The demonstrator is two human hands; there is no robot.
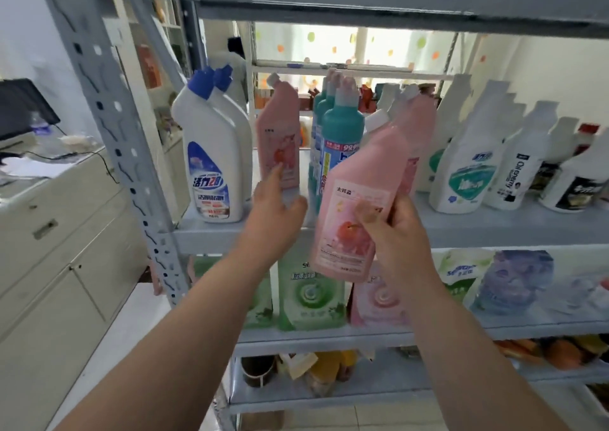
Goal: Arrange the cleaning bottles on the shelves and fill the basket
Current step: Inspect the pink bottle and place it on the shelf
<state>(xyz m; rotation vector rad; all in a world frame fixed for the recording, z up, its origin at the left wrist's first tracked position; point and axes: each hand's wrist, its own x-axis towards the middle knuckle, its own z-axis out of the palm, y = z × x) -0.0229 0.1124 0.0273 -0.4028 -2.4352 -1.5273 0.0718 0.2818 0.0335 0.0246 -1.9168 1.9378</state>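
Right hand (392, 229) grips tilted pink bottle (356, 193) low on its body, in front of shelf (494, 229). Left hand (276, 209) empty, fingers straight, reaching toward standing bottle (280, 133). Stiff, slick plastic, likely heavy; best held mid-body.

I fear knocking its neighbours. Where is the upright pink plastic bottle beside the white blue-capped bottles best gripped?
Probably at the tapering shoulder of the upright pink plastic bottle, below its slanted cap, coming from the front. It stands between the white blue-capped bottles and the teal bottles; the gaps seem wider up there. The left hand is nearest.
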